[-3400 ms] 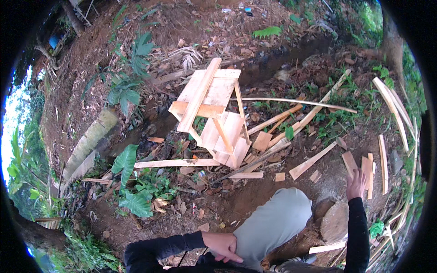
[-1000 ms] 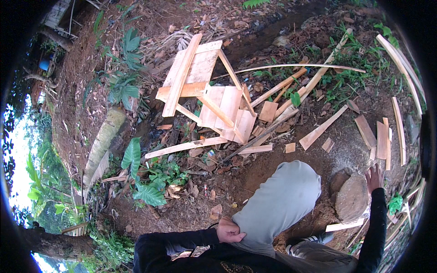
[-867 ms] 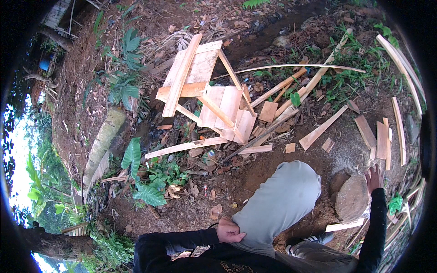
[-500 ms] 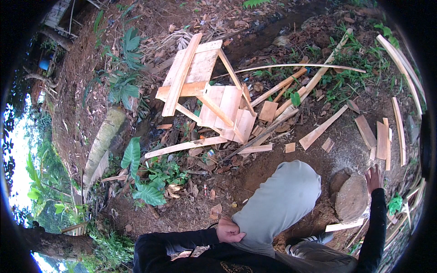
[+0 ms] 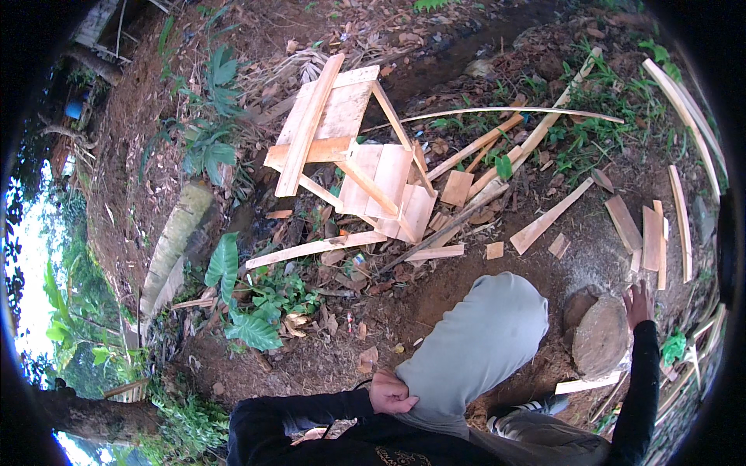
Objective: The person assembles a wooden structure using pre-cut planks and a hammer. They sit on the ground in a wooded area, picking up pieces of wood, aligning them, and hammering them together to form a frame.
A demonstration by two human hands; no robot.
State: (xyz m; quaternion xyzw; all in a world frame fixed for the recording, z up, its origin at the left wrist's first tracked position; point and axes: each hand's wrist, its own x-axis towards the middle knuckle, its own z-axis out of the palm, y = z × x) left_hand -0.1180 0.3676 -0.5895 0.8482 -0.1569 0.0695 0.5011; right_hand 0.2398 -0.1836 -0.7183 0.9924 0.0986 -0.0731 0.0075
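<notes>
My left hand (image 5: 392, 392) rests against the thigh of the grey trousers (image 5: 482, 353), its fingers curled in. Whatever it may hold is hidden. Out to the right, my right hand (image 5: 639, 303) reaches past a round cut stump (image 5: 601, 335) with its fingers spread. Its fingertips are close to the lower ends of a short wooden board (image 5: 651, 239) and a narrow strip (image 5: 661, 256); whether they touch them I cannot tell. A small bench-like wooden frame (image 5: 378, 186) with plank panels stands ahead, a loose plank (image 5: 309, 128) lying across its top.
Offcuts (image 5: 495, 250) and a tapered board (image 5: 550, 217) lie on the bare soil. Long strips (image 5: 681, 225) curve along the right edge. Near my right forearm sits a green crumpled thing (image 5: 674, 347). Leafy plants (image 5: 255, 330) and a fallen trunk (image 5: 177, 241) are at left.
</notes>
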